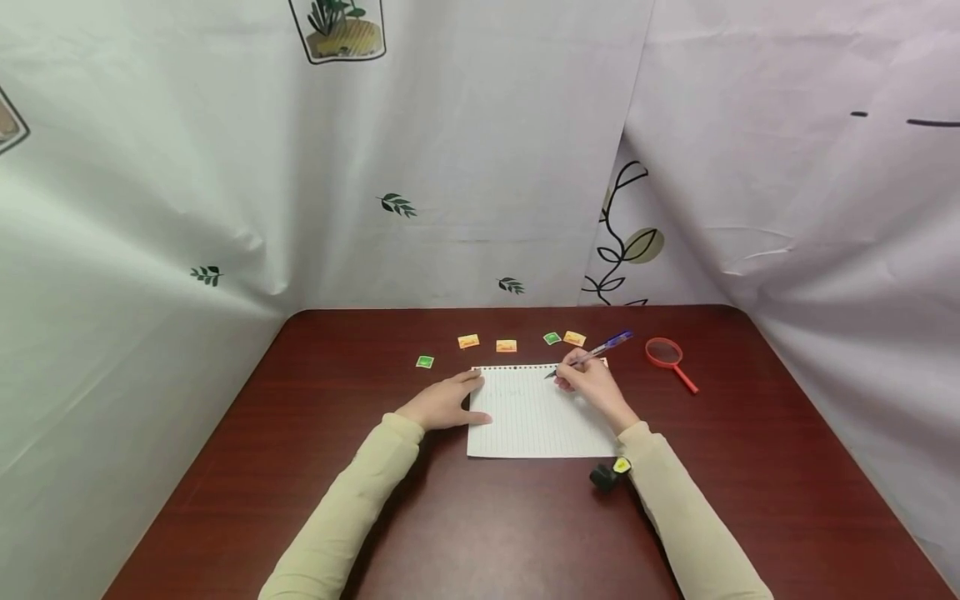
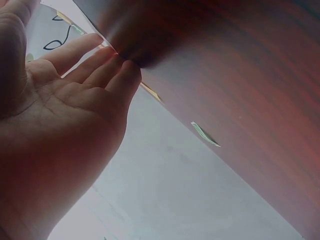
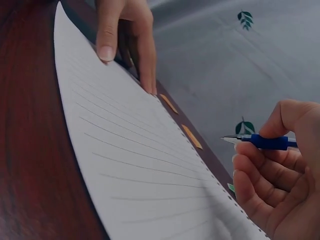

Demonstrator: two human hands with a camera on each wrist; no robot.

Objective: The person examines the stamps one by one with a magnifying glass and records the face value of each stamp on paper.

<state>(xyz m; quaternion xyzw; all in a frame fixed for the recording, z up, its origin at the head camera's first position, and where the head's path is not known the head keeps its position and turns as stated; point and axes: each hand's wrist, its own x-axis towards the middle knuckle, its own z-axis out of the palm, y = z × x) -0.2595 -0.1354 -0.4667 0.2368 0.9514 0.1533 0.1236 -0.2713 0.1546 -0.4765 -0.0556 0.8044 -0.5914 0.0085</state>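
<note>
while the person sat in front of me, in pale yellow-green sleeves (image 1: 337,517), the left hand (image 1: 444,405) rested at the left edge of a white, lined paper sheet with punched holes along its top (image 1: 525,429). its fingers were fairly straight and close together near the upper corner, and the thumb lay apart from them, lower down on the page. the right hand (image 1: 596,390) was over the sheet's upper right part, its fingers clamped on a slim pen with a blue end and a dark point (image 1: 617,339). the pen slanted, its tip toward the page; i could not tell whether it touched. faint marks showed near the top of the sheet, which lay flat on the glossy reddish-brown surface (image 1: 300,467).

beyond the sheet, well spread out, were a small green paper piece (image 1: 425,362) at the left, an orange paper rectangle (image 1: 468,341), a second orange rectangle (image 1: 506,346), then another green piece (image 1: 552,338) just beside a third orange rectangle (image 1: 574,338). to the right lay a red-rimmed magnifying glass with a red handle (image 1: 664,353). a black device with a yellow face (image 1: 604,477) was at the right wrist.
</note>
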